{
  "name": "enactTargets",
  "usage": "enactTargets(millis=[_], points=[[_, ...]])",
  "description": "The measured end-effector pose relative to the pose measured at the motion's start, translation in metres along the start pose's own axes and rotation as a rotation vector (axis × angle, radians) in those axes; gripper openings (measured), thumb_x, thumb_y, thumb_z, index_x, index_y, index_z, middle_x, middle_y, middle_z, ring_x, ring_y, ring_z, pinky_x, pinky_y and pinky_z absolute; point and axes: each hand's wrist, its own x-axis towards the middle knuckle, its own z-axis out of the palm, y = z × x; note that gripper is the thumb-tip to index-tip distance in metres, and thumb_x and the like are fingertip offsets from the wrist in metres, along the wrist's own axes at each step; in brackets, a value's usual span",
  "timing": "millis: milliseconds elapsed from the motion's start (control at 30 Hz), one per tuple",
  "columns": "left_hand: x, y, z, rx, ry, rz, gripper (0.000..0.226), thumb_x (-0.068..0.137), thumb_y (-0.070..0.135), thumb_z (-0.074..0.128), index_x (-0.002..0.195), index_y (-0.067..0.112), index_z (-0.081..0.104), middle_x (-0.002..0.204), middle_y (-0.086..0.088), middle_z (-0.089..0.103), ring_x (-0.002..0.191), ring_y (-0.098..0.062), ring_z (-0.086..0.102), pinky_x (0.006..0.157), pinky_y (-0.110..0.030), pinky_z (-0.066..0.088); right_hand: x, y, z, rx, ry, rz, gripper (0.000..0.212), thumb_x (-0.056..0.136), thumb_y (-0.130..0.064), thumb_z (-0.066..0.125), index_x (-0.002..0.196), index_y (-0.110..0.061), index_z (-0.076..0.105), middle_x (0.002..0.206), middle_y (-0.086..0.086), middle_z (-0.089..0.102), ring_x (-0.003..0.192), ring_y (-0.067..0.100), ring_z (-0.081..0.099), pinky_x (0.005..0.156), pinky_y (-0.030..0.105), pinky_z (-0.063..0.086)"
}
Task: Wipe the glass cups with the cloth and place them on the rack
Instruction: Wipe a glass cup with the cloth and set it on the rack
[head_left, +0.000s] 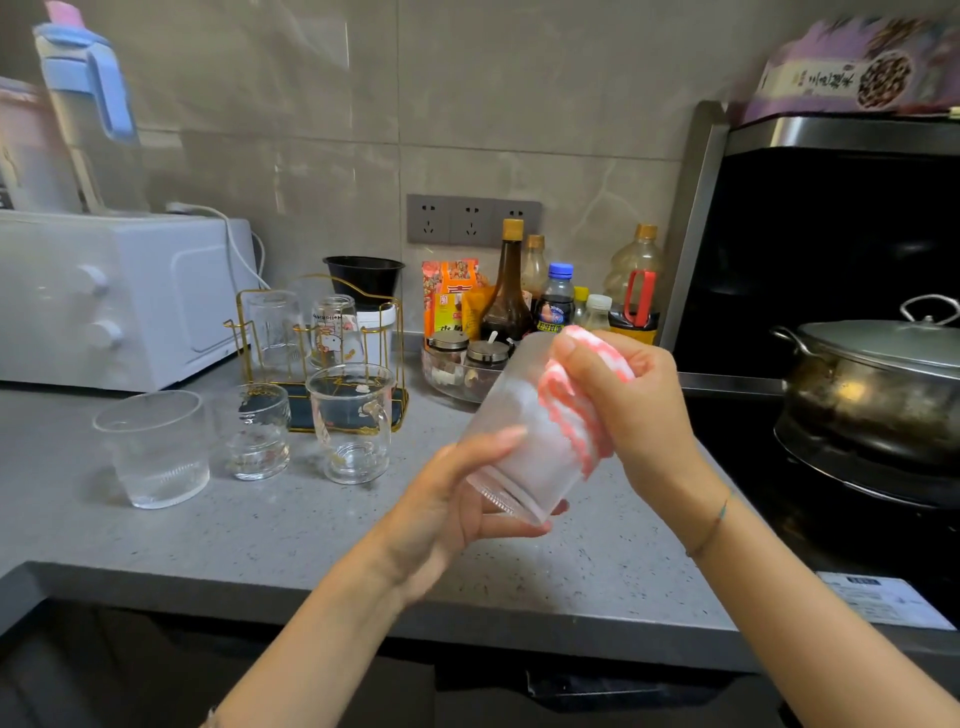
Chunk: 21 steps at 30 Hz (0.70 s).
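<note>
Left hand (457, 499) curls round the base of a tilted clear glass cup (511, 415), held over the front edge of the grey countertop (260, 530), while right hand (639, 410) pinches a pink-and-white cloth (563, 402) against its wall; hard rubbing could twist it loose.

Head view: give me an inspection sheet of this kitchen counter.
Surface: grey speckled countertop, bearing glassware.
Job's things: frosted glass cup in hand with pink-and-white cloth; gold wire rack holds two inverted glasses; two tumblers and a glass mug stand on the counter.
Clutter: sauce bottles, condiment jars, snack packets.
Hands: left hand grips the cup's base; right hand grips the cloth.
Cables: white cord behind the toaster oven.
Surroundings: wall sockets, lidded pot on the stove.
</note>
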Motion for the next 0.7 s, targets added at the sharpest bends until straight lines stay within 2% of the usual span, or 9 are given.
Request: enactTargets(millis=[100,167,233,300,367,467,567,633,700], points=[[0.001,-0.002,-0.002,-0.387,-0.164,-0.113,0.074,0.057,0.046,0.086,0.118,0.009,0.067,0.110,-0.015,0.063,0.088,-0.030,0.063,0.061,-0.032,0.061,-0.002,0.000,-0.001,0.051,-0.042,-0.062,0.048,0.072,-0.044,0.062,0.065,0.003,0.056,0.057,0.011,0.054,0.054,0.018,0.052,0.053,0.026,0.045],[0.002,-0.003,-0.004,-0.475,-0.266,-0.133,0.072,0.066,0.049,0.080,0.125,0.012,0.062,0.118,-0.012,0.057,0.101,-0.027,0.056,0.071,-0.030,0.058,-0.005,0.000,0.000,0.063,-0.067,-0.084,0.040,0.073,-0.043,0.061,0.067,-0.003,0.059,0.057,-0.001,0.058,0.055,0.013,0.057,0.052,0.021,0.048],[0.002,-0.002,-0.006,-0.460,-0.278,-0.161,0.070,0.064,0.048,0.083,0.121,0.010,0.066,0.115,-0.015,0.062,0.092,-0.030,0.066,0.068,-0.031,0.060,-0.006,0.001,-0.001,0.083,-0.039,-0.052,0.040,0.073,-0.042,0.063,0.071,-0.002,0.063,0.061,-0.001,0.062,0.058,0.015,0.060,0.053,0.021,0.051],[0.001,0.002,-0.006,-0.334,-0.218,-0.164,0.072,0.058,0.050,0.086,0.115,0.010,0.070,0.109,-0.018,0.067,0.083,-0.035,0.071,0.063,-0.032,0.062,-0.007,0.002,-0.004,0.111,0.001,-0.001,0.029,0.076,-0.036,0.066,0.076,-0.007,0.068,0.064,-0.003,0.067,0.059,0.012,0.063,0.053,0.020,0.052],[0.001,0.009,-0.006,-0.096,-0.140,-0.126,0.076,0.057,0.055,0.084,0.120,0.015,0.066,0.113,-0.015,0.069,0.094,-0.036,0.070,0.068,-0.032,0.061,-0.005,0.000,-0.007,0.103,0.029,0.037,0.018,0.078,-0.030,0.063,0.077,-0.013,0.070,0.064,-0.004,0.069,0.057,0.010,0.065,0.052,0.020,0.052],[-0.001,0.017,0.002,0.382,-0.002,-0.028,0.076,0.061,0.056,0.079,0.127,0.028,0.053,0.117,0.002,0.070,0.104,-0.015,0.068,0.080,-0.029,0.058,-0.001,-0.006,-0.009,0.019,0.061,0.045,0.021,0.078,-0.028,0.066,0.076,-0.007,0.069,0.063,0.004,0.067,0.056,0.016,0.064,0.050,0.023,0.052],[-0.001,0.017,0.013,0.760,0.170,0.157,0.081,0.061,0.057,0.082,0.131,0.037,0.046,0.117,0.018,0.062,0.102,0.005,0.061,0.079,-0.016,0.053,0.003,-0.011,-0.007,-0.095,0.069,0.038,0.017,0.085,-0.019,0.068,0.075,-0.005,0.069,0.065,0.014,0.066,0.058,0.020,0.063,0.051,0.025,0.053],[0.002,0.011,0.016,0.945,0.270,0.255,0.093,0.056,0.069,0.078,0.137,0.043,0.038,0.125,0.024,0.055,0.109,0.005,0.055,0.088,-0.019,0.049,0.004,-0.014,-0.007,-0.126,0.057,0.035,0.017,0.086,-0.016,0.065,0.075,-0.003,0.069,0.069,0.020,0.067,0.057,0.019,0.063,0.050,0.024,0.052],[0.003,0.008,0.017,0.967,0.282,0.314,0.088,0.058,0.068,0.075,0.135,0.044,0.041,0.122,0.024,0.058,0.110,0.003,0.056,0.090,-0.023,0.050,0.004,-0.016,-0.006,-0.150,0.048,0.024,0.019,0.086,-0.016,0.065,0.072,-0.004,0.068,0.065,0.019,0.066,0.054,0.016,0.062,0.049,0.023,0.051]])
